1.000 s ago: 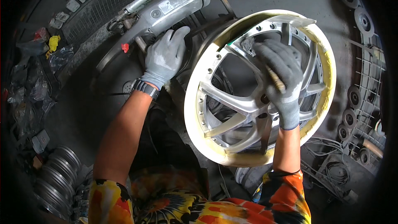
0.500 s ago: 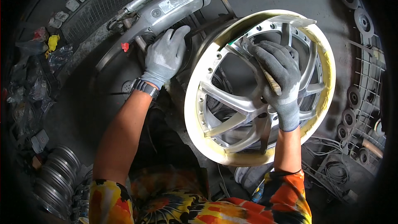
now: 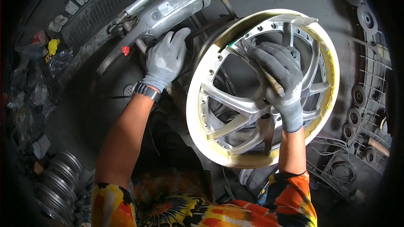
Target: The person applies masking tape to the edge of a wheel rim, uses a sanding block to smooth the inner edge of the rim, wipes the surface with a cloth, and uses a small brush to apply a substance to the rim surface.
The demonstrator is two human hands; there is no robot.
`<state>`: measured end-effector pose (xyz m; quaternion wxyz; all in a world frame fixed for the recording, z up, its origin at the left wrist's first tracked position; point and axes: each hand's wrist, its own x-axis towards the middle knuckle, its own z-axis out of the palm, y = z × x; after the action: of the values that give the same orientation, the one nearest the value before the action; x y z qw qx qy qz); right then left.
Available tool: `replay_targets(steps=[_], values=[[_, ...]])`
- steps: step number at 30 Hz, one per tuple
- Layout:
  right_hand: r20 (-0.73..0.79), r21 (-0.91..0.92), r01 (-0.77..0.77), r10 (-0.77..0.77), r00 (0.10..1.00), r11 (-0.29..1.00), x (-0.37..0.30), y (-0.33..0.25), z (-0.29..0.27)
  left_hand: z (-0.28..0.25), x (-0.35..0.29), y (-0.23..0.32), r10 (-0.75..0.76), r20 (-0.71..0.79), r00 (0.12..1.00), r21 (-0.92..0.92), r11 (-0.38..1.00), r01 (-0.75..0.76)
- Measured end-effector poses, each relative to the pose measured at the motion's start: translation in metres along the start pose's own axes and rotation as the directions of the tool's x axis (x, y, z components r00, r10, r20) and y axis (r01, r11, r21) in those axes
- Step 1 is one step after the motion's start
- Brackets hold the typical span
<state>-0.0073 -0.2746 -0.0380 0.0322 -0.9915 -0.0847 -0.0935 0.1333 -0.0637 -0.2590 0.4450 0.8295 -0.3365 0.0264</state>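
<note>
A silver multi-spoke wheel rim point(image 3: 227, 98), its outer lip covered in pale yellow tape, is tilted in front of me. My right hand point(image 3: 280, 69), in a grey glove, is closed over the upper spokes around a wooden-handled tool point(image 3: 275, 85). The tool's working end is mostly hidden by the fingers and spokes. To the left, my left hand point(image 3: 166, 56), gloved too, lies just below a large grey power grinder point(image 3: 174, 10). Its thumb points up and its fingers curl down out of sight; what they grip is hidden.
Stacked metal rims point(image 3: 59, 180) stand at the lower left, below crumpled plastic bags point(image 3: 31, 88). A wire rack point(image 3: 372, 96) with several round discs point(image 3: 367, 19) runs along the right. Coiled cable point(image 3: 341, 171) lies at the lower right.
The right hand has shifted very slightly left over the spokes, still around the tool. The whole scene sits a little differently in the view; the left hand keeps its place below the grinder.
</note>
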Motion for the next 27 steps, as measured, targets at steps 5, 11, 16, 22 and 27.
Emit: replay_targets(steps=[5, 11, 16, 22, 27], values=[[-0.097, 0.063, -0.124, 0.130, 0.987, 0.990, -0.001, 0.004, 0.003, 0.004, 0.000, -0.001, 0.034, -0.023, 0.999, -0.023, 0.999, -0.034], [-0.073, -0.001, -0.090, 0.089, 0.993, 0.996, -0.001, 0.011, -0.002, 0.003, 0.001, 0.000, 0.029, -0.001, 1.000, 0.008, 1.000, -0.029], [-0.062, -0.071, -0.035, 0.031, 0.998, 0.997, -0.001, 0.020, -0.003, -0.001, 0.000, 0.001, 0.011, 0.004, 1.000, -0.001, 1.000, -0.011], [-0.083, -0.196, -0.048, 0.033, 0.996, 0.979, -0.006, 0.017, -0.008, 0.000, 0.002, 0.002, 0.022, -0.005, 1.000, -0.001, 1.000, -0.022], [-0.166, -0.276, -0.183, 0.141, 0.976, 0.944, -0.008, 0.017, -0.009, -0.002, 0.002, 0.003, 0.039, -0.009, 0.999, -0.012, 0.999, -0.039]])
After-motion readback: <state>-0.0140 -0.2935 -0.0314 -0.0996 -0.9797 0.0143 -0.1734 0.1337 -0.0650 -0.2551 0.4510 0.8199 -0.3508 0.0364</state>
